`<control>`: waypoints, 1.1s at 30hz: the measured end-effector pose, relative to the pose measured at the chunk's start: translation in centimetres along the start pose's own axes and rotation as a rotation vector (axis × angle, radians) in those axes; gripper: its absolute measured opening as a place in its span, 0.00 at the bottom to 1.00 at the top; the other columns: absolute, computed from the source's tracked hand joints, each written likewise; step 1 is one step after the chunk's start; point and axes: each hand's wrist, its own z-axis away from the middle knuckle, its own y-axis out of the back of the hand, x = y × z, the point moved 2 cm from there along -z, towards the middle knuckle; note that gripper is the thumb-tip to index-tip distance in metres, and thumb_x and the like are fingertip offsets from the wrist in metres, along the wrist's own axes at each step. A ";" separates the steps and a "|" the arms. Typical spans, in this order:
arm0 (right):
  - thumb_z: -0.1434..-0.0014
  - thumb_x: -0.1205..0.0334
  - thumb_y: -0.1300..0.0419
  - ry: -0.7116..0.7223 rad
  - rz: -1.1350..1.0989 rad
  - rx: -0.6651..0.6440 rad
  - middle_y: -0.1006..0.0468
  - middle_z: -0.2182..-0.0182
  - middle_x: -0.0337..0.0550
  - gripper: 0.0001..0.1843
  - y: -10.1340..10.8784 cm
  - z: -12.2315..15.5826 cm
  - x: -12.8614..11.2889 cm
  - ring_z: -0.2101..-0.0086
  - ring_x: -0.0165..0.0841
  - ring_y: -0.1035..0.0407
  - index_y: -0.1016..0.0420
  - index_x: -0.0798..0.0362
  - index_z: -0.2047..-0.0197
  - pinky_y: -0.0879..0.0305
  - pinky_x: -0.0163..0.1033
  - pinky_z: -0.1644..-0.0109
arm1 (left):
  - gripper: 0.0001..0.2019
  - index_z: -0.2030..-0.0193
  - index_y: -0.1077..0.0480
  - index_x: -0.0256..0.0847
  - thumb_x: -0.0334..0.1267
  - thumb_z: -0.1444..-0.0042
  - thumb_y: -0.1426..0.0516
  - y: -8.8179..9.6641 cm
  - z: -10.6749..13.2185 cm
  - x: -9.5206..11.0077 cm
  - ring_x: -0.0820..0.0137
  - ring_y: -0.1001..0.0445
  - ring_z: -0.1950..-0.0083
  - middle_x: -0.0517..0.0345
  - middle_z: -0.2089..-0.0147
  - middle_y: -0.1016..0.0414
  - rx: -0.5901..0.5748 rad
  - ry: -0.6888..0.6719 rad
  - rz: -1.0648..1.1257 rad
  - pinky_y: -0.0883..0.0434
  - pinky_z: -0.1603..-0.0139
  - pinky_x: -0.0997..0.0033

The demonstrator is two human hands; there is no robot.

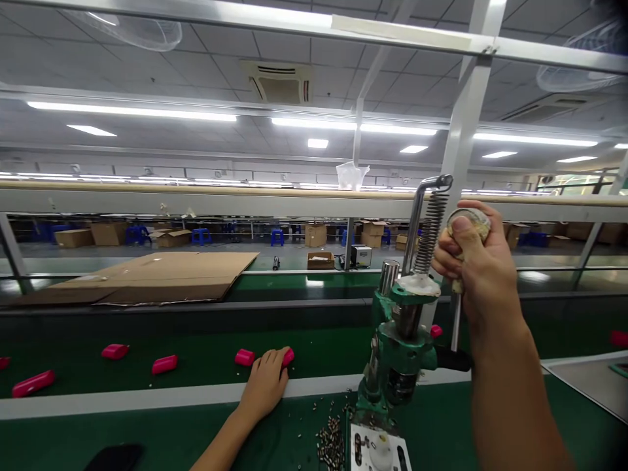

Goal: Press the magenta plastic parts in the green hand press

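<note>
A green hand press (400,340) stands on the green bench in front of me. My right hand (473,268) is closed around the padded knob at the top of its lever, beside the press's spring (432,229). My left hand (265,379) reaches out to the conveyor belt and lies over a pink plastic piece (288,356), fingers bent on it. Another pink piece (244,357) sits just left of that hand. A white fixture plate (380,451) lies at the press's base.
More pink pieces (165,364) lie spread along the dark green belt (147,340) to the left. Several small metal parts (331,441) are heaped by the press base. Flattened cardboard (157,275) lies beyond the belt. A dark object (115,456) sits at the lower left.
</note>
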 end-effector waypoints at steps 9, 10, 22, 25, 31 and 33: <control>0.37 0.53 0.30 0.003 0.022 0.001 0.43 0.74 0.35 0.23 0.1 0.1 -0.1 0.81 0.23 0.52 0.33 0.38 0.42 0.49 0.29 0.81 | 0.15 0.44 0.29 0.47 0.37 0.32 0.51 0.8 0.3 0.6 0.56 0.28 0.35 0.50 0.38 0.25 -0.037 -0.095 0.045 0.35 0.32 0.45; 0.37 0.53 0.30 0.001 0.025 0.002 0.42 0.74 0.35 0.23 0.0 0.1 -0.1 0.81 0.23 0.52 0.33 0.38 0.43 0.49 0.29 0.81 | 0.14 0.46 0.29 0.46 0.35 0.33 0.52 0.7 0.3 0.5 0.54 0.32 0.31 0.50 0.36 0.26 -0.010 -0.107 0.033 0.38 0.30 0.43; 0.37 0.53 0.30 0.001 0.046 0.017 0.43 0.74 0.35 0.23 -0.2 0.3 -0.3 0.81 0.23 0.53 0.33 0.38 0.42 0.51 0.29 0.81 | 0.16 0.53 0.26 0.46 0.45 0.28 0.54 1.3 0.9 2.3 0.61 0.23 0.53 0.51 0.54 0.21 -0.069 -0.225 0.158 0.28 0.53 0.64; 0.37 0.54 0.31 0.003 0.059 0.008 0.43 0.74 0.34 0.24 -0.3 0.4 -0.5 0.81 0.23 0.53 0.34 0.38 0.41 0.51 0.29 0.81 | 0.15 0.59 0.28 0.44 0.48 0.29 0.52 1.1 0.6 1.7 0.63 0.24 0.57 0.53 0.58 0.22 -0.064 -0.131 0.174 0.29 0.58 0.66; 0.36 0.55 0.33 -0.023 0.038 -0.031 0.46 0.76 0.32 0.23 -0.2 0.4 -0.4 0.82 0.22 0.56 0.36 0.37 0.42 0.52 0.28 0.81 | 0.23 0.66 0.32 0.44 0.52 0.27 0.58 0.9 0.7 1.7 0.63 0.27 0.60 0.53 0.64 0.26 -0.086 -0.137 0.114 0.33 0.61 0.66; 0.36 0.55 0.34 -0.018 0.027 -0.035 0.46 0.76 0.32 0.23 -0.1 0.4 -0.4 0.82 0.22 0.56 0.37 0.37 0.42 0.52 0.28 0.81 | 0.20 0.60 0.31 0.44 0.48 0.26 0.59 0.8 0.7 1.8 0.63 0.26 0.58 0.52 0.59 0.25 -0.091 -0.140 0.128 0.32 0.58 0.65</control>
